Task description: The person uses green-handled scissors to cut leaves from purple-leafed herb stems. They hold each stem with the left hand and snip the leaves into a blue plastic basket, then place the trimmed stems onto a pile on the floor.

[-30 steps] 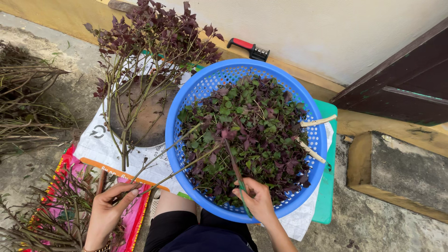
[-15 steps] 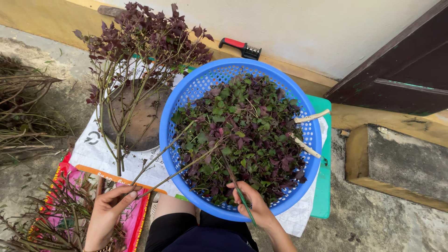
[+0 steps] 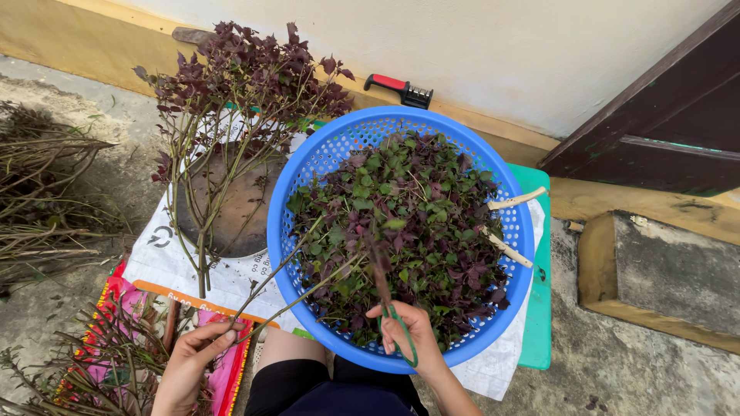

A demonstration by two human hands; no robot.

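Note:
A round blue perforated basket (image 3: 308, 185) holds a heap of purple and green leaves (image 3: 408, 223). My right hand (image 3: 412, 331) rests over its near rim and grips scissors with green handles (image 3: 401, 339), the blades pointing into the leaves. My left hand (image 3: 193, 362) is at the lower left and pinches the ends of thin bare stems (image 3: 293, 277) that slant up into the basket. A tall branch with purple leaves (image 3: 239, 85) stands left of the basket.
A round wooden board (image 3: 231, 208) lies on a white sack (image 3: 162, 254). Stripped stems (image 3: 46, 192) pile at left and on a pink sack (image 3: 108, 362). Behind are a red-handled tool (image 3: 401, 88), a wall, a dark door (image 3: 663, 131), a green stool (image 3: 539, 308).
My right hand has moved a little left along the basket's near rim with the scissors. My left hand still holds the stems, slightly lower.

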